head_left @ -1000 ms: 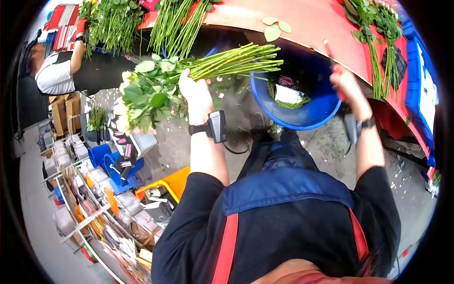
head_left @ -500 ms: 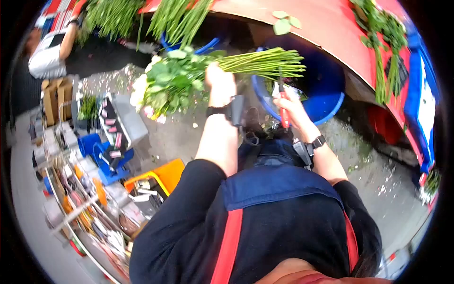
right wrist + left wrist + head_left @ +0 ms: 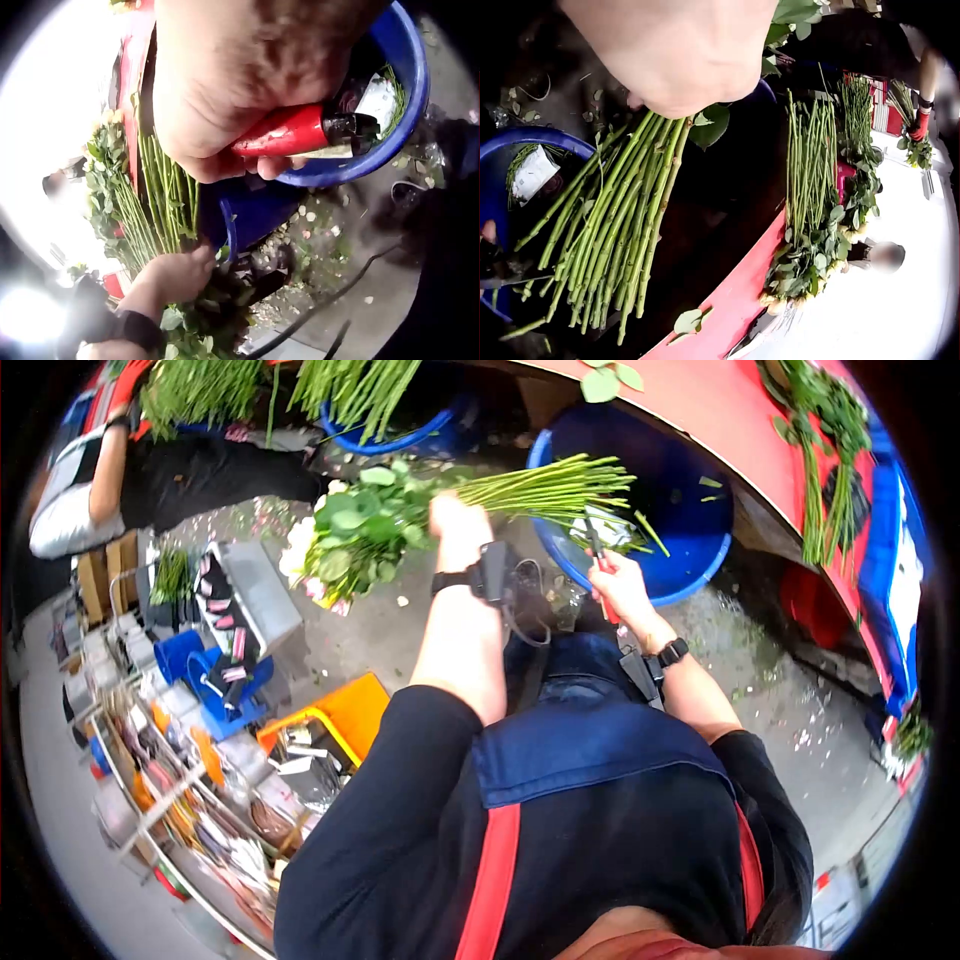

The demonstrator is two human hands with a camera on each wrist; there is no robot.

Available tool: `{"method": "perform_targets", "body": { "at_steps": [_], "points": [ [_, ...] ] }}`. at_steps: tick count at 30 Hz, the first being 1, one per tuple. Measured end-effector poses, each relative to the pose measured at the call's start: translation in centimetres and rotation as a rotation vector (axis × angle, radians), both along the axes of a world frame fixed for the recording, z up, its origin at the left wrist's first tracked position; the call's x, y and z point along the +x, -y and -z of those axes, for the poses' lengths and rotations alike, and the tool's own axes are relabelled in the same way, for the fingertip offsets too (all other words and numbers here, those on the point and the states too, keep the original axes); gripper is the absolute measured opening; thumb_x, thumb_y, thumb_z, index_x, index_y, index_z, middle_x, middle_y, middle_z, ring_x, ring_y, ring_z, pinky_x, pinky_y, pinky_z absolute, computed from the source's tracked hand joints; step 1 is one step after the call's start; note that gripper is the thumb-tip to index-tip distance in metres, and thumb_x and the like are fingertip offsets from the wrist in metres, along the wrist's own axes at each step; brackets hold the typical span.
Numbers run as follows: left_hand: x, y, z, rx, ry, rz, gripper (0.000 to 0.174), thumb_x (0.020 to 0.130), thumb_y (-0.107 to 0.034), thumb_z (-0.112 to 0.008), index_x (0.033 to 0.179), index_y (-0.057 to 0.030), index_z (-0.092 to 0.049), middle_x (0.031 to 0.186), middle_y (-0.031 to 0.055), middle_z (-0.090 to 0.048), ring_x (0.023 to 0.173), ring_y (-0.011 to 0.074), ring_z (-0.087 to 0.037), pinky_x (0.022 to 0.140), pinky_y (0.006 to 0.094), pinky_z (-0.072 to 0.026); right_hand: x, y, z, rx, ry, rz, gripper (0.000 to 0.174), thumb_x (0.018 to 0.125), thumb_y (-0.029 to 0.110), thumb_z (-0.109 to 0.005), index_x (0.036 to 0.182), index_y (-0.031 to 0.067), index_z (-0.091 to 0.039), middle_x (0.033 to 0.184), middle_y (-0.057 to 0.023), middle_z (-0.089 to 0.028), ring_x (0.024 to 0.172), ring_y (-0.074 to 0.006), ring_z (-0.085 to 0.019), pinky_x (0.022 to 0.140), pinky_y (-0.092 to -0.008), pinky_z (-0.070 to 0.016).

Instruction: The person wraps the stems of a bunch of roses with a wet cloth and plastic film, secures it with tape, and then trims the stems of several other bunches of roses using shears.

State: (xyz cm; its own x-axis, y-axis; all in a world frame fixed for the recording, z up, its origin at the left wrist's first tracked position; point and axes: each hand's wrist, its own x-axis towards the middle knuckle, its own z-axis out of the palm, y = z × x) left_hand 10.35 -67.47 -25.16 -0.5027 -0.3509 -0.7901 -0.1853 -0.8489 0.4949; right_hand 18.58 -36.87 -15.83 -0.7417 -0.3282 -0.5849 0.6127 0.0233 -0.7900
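In the head view my left hand (image 3: 462, 532) grips a bouquet by its green stems (image 3: 545, 487), with leaves and pale blooms (image 3: 360, 525) hanging to the left. The stem ends point right, over a large blue bin (image 3: 690, 530). My right hand (image 3: 622, 588) holds red-handled cutters, blades at the lower stem ends. In the right wrist view the red handle (image 3: 281, 133) lies in the curled fingers. Cut stem pieces (image 3: 652, 532) are just beyond the blades. The left wrist view shows the stems (image 3: 615, 225) fanned below the left hand (image 3: 682, 52).
A red-topped table (image 3: 720, 450) runs along the far side, with bunches of stems (image 3: 825, 480) on it. Another person (image 3: 80, 500) is at the upper left. An orange crate (image 3: 350, 715) and crowded shelving stand at the left. Petals and leaf scraps litter the floor (image 3: 790, 710).
My right hand has come in from the right with the cutters to the stem ends. The bouquet has moved right since the first frame. Loose stem pieces now show over the bin.
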Motion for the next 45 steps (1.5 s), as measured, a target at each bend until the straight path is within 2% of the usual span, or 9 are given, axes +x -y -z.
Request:
{"method": "perform_targets", "body": {
  "at_steps": [7,9,18,23,26,30,31,34,45],
  "points": [
    [-0.8,-3.8,-8.6,-0.1,0.313,-0.169,0.035,0.092,-0.025,-0.038,0.109,-0.0022,-0.058,0.118,0.0157,-0.062,0.102,0.0319,-0.061,0.093,0.0438,-0.0451,1.6,-3.3,-0.3,-0.197,0.194,-0.097,0.071,0.078,0.012,-0.065,0.139,-0.0066,-0.033,0.097,-0.0011,-0.053,0.089,-0.0096,-0.052,0.083,-0.0212,-0.0423],
    [-0.2,-3.2,-8.3,-0.058,0.136,-0.064,0.04,0.092,-0.018,-0.032,0.123,0.0016,-0.046,0.136,0.0203,-0.047,0.122,0.0397,-0.045,0.105,0.0603,-0.0256,1.6,-2.8,-0.8,-0.226,0.217,-0.072,0.072,0.079,0.013,-0.065,0.14,-0.0067,-0.032,0.095,-0.0009,-0.052,0.089,-0.0096,-0.051,0.084,-0.0213,-0.0422],
    [-0.3,-3.9,-8.0,0.038,0.063,-0.257,0.039,0.093,-0.017,-0.031,0.126,0.0036,-0.037,0.13,0.0257,-0.046,0.116,0.0444,-0.048,0.099,0.0645,-0.0332,-3.0,0.4,-2.3,-0.234,0.075,0.046,0.059,0.076,0.022,-0.07,0.124,-0.0034,-0.046,0.094,-0.0014,-0.052,0.084,-0.0084,-0.048,0.074,-0.0232,-0.04],
    [0.6,-2.3,-6.3,-0.112,0.091,0.06,0.04,0.094,-0.018,-0.03,0.127,0.0033,-0.037,0.136,0.0245,-0.041,0.121,0.0428,-0.045,0.103,0.065,-0.0279,-3.0,-0.6,1.7,-0.041,-0.125,-0.134,0.045,0.078,0.004,-0.06,0.122,-0.0035,-0.053,0.08,0.0022,-0.056,0.07,-0.005,-0.051,0.066,-0.02,-0.0426],
    [0.2,-2.6,-7.9,-0.051,0.184,-0.028,0.04,0.096,-0.02,-0.027,0.129,0.0022,-0.037,0.14,0.0224,-0.039,0.129,0.0407,-0.038,0.107,0.0644,-0.0205,-2.6,-0.4,-1.2,0.026,0.071,-0.041,0.014,0.075,0.008,-0.064,0.086,0.0011,-0.058,0.073,0.0025,-0.054,0.069,-0.005,-0.051,0.061,-0.0226,-0.0433],
    [0.6,-2.0,-7.4,0.011,0.114,-0.017,0.043,0.098,-0.02,-0.026,0.133,0.0017,-0.035,0.145,0.0208,-0.035,0.133,0.0382,-0.033,0.11,0.0627,-0.0117,-1.1,-2.1,2.1,-0.063,-0.062,-0.057,0.05,0.073,0.009,-0.066,0.12,-0.0034,-0.055,0.089,-0.006,-0.061,0.083,-0.0137,-0.06,0.074,-0.0278,-0.0493],
    [0.5,-1.9,-7.3,0.052,0.138,-0.062,0.044,0.096,-0.02,-0.027,0.133,0.0017,-0.035,0.144,0.0208,-0.036,0.133,0.0379,-0.034,0.11,0.0619,-0.014,-1.1,-2.3,2.4,0.065,-0.224,-0.097,0.075,0.072,0.013,-0.07,0.137,-0.0058,-0.039,0.115,-0.0159,-0.057,0.105,-0.022,-0.057,0.092,-0.0312,-0.0452],
    [0.0,-3.2,-8.2,0.139,0.222,-0.221,0.044,0.094,-0.017,-0.028,0.133,0.001,-0.036,0.144,0.0206,-0.037,0.131,0.0379,-0.035,0.108,0.0608,-0.0179,-2.8,-1.8,1.9,0.015,-0.223,-0.136,0.085,0.07,0.017,-0.074,0.14,-0.0087,-0.033,0.132,-0.0215,-0.047,0.12,-0.0266,-0.049,0.103,-0.0328,-0.0377],
    [0.6,-3.7,-7.5,0.101,0.278,-0.183,0.042,0.094,-0.019,-0.029,0.131,-0.0006,-0.039,0.143,0.0191,-0.039,0.132,0.0365,-0.035,0.107,0.061,-0.0206,-4.9,-1.3,-0.2,-0.012,-0.2,-0.157,0.084,0.07,0.01,-0.073,0.14,-0.0098,-0.031,0.122,-0.0157,-0.053,0.112,-0.0196,-0.052,0.097,-0.0294,-0.0406]
  ]
}}
